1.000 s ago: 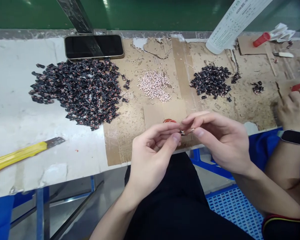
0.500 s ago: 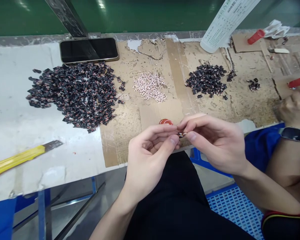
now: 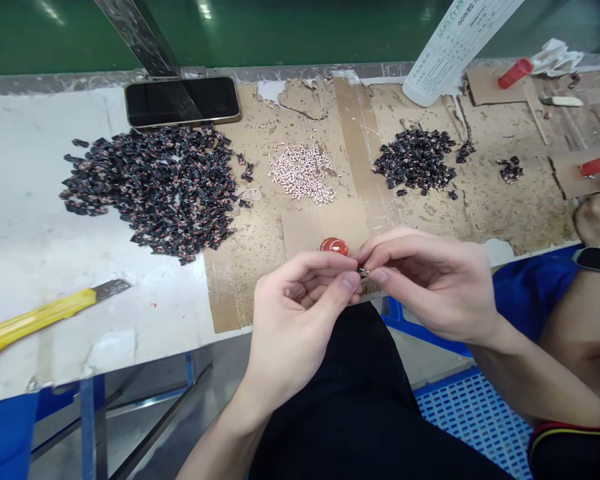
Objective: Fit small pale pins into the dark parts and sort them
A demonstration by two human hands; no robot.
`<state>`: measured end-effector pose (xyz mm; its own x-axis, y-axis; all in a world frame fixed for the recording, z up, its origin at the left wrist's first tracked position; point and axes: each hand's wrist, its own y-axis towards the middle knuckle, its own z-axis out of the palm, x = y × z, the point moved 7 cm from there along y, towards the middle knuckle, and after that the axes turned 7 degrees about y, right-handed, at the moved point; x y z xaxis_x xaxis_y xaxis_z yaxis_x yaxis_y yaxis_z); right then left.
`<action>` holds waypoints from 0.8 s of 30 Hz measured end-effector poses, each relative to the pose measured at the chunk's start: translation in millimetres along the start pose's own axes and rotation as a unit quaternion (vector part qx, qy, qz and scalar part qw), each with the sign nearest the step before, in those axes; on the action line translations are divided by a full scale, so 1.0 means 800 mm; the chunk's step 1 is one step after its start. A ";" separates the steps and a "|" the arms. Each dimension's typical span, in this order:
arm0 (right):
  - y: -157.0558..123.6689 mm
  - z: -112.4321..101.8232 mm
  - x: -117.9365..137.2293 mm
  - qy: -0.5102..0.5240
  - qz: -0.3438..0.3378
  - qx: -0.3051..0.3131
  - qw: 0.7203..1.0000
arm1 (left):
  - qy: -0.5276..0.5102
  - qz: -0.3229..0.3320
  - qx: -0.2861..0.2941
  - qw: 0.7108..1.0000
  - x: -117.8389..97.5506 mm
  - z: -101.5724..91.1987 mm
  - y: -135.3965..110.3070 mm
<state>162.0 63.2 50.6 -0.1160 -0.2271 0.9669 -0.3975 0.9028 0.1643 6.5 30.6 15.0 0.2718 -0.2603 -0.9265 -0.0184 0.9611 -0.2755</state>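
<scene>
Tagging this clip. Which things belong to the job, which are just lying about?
Belonging: left hand, right hand, tiny dark part pinched between them, large heap of small black-and-pink parts, smaller black-and-pink heap, heap of pale pink bits.
Lying about: yellow-handled utility knife, black smartphone, glossy red round disc.

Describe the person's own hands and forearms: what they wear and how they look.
The left hand and right hand are bare, with no gloves, rings or finger tape showing. The left forearm and right forearm are bare too, with no sleeve, watch or band in view. The dark watch at the right edge sits on another person's arm.
</scene>
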 end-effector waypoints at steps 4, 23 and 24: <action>0.002 0.000 -0.002 0.024 0.002 -0.016 1.000 | -0.016 -0.008 -0.004 1.000 0.001 -0.005 0.001; 0.008 -0.009 0.027 -0.082 -0.196 -0.045 0.976 | -0.086 -0.085 0.038 0.992 0.002 0.015 0.012; 0.009 -0.009 0.030 -0.083 -0.208 -0.038 0.974 | -0.073 -0.081 0.049 0.993 0.001 0.016 0.014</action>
<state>163.1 67.3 76.5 -0.1073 -0.6287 0.7702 -0.3735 0.7434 0.5548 18.6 42.3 14.3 0.4007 -0.4033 -0.8227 0.1281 0.9137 -0.3856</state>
